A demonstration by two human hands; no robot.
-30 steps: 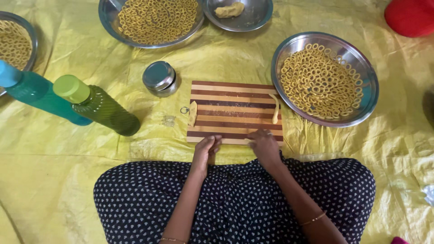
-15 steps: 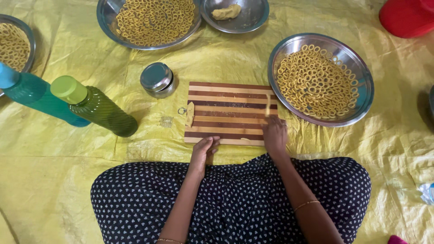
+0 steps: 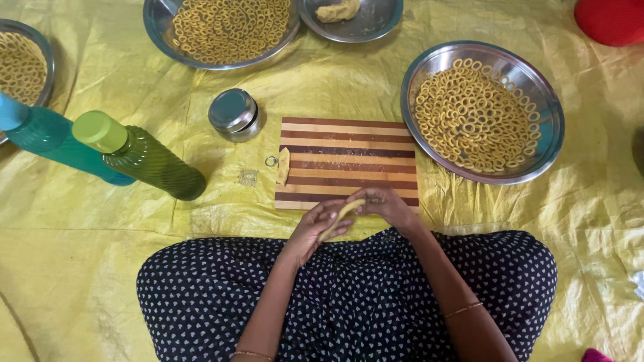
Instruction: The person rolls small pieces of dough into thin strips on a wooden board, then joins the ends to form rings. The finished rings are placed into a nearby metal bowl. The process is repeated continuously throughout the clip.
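Dough strip [image 3: 341,218] is lying between my two hands, just before the near edge of the striped cutting board [image 3: 349,144]. I am pinching it with the left hand [image 3: 315,228] from below and the right hand [image 3: 386,204] from above, fingers closed lightly on it. I judge the shaping step is going on; the next move is asking for curling the ends together. Farther, a second dough piece [image 3: 284,166] is waiting, then the steel plate [image 3: 547,157] of rings.
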